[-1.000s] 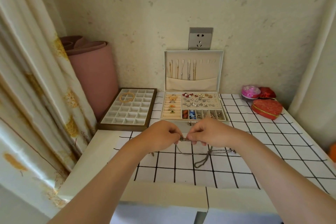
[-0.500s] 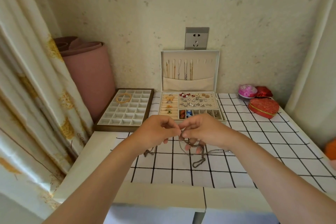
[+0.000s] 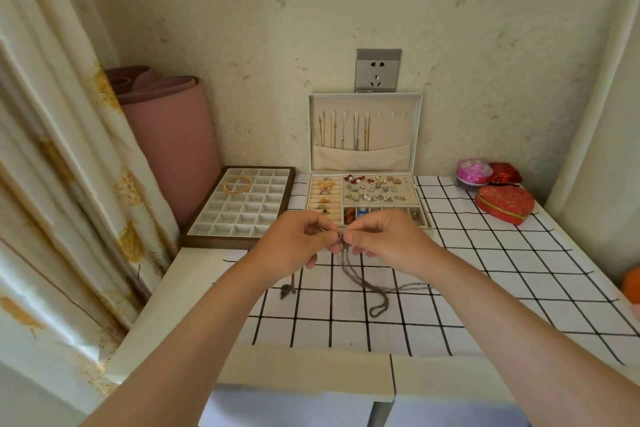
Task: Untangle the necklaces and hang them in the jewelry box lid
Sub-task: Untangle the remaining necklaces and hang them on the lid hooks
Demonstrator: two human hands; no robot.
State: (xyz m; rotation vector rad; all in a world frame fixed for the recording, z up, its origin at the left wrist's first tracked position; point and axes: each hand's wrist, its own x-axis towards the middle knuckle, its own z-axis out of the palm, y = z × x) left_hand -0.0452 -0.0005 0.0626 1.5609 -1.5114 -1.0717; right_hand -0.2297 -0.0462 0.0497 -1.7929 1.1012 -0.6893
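A dark tangled necklace chain (image 3: pixel 363 282) hangs from my fingertips and trails onto the checked cloth. My left hand (image 3: pixel 294 243) and my right hand (image 3: pixel 384 241) meet above the table and pinch the chain's top end between them. A small pendant (image 3: pixel 286 291) on another strand lies below my left hand. Behind my hands stands the white jewelry box, its lid (image 3: pixel 414 135) upright against the wall. Several necklaces (image 3: pixel 346 130) hang from hooks on the lid's left part; the hooks on the right are bare.
A brown compartment tray (image 3: pixel 221 218) with a gold bangle sits left of the box. Red and pink small boxes (image 3: pixel 504 203) stand at the back right. A rolled pink mat (image 3: pixel 173 135) and a curtain (image 3: pixel 52 184) fill the left side. An orange object (image 3: pixel 632 284) is at the right edge.
My hands have lifted the chain's end a little higher off the cloth, and the chain now hangs in longer straight strands. The view has shifted slightly.
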